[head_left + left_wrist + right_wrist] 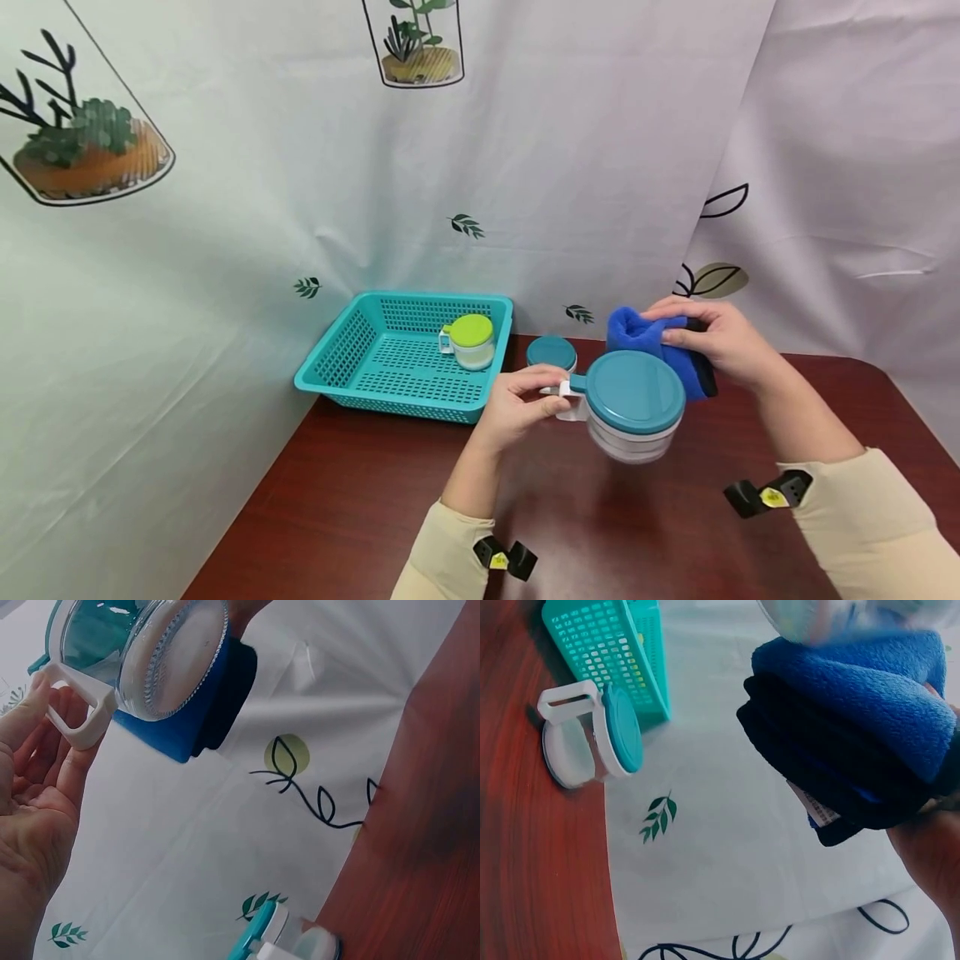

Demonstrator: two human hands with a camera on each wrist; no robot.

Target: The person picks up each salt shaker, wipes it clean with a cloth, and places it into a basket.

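Note:
My left hand [517,406] pinches the white handle [84,705] of a glass jar [633,408] with a teal lid, holding it up over the table. In the left wrist view the jar's ribbed glass base [184,656] shows, with whitish contents or backing. A folded blue cloth [651,337] with black edging is gripped in my right hand [708,337], thumb on the near side. That cloth [855,712] lies against or just behind the jar's far right side; actual contact cannot be made out.
A second teal-lidded jar [551,353] stands on the dark red table [360,500] near the back wall. Left of it sits a turquoise basket [405,408] containing a green-lidded jar [472,340]. A white patterned curtain [570,167] hangs behind.

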